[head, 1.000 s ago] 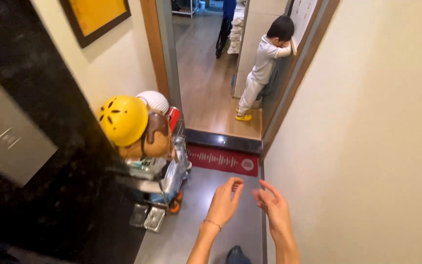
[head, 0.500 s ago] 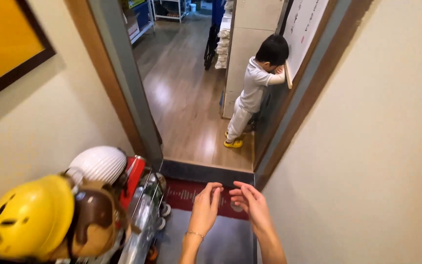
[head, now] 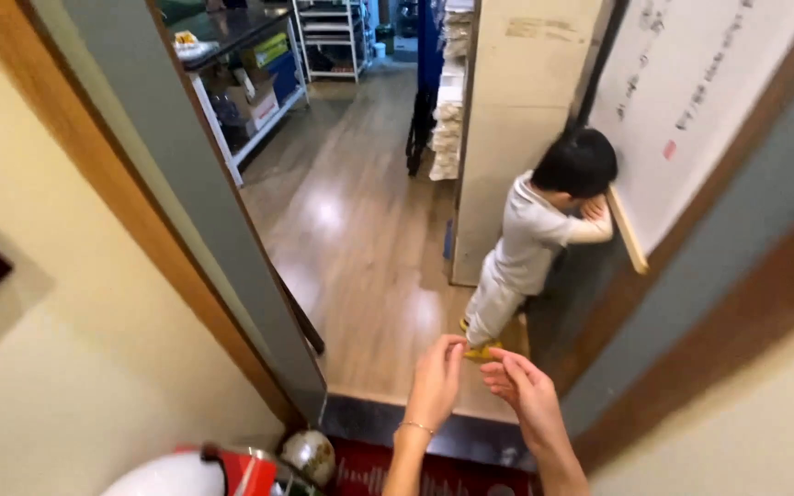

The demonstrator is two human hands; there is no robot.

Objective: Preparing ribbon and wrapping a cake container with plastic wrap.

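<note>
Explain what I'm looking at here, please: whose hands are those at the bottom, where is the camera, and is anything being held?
There is one view, from a camera worn on a person's head, looking down and forward through a doorway. The two bare hands at the bottom belong to that person: the left hand, with a thin bracelet at the wrist, and the right hand. They are raised close together in front of the body, fingers loosely open. I see nothing in either grip.

Beyond the raised dark doorstep lies a wooden floor. A small person in pale clothes stands there, leaning against a large white board on the wall. Further back stands a white shelf unit with boxes.

At the bottom edge, near the left hand, are a white helmet and part of a red mat.
</note>
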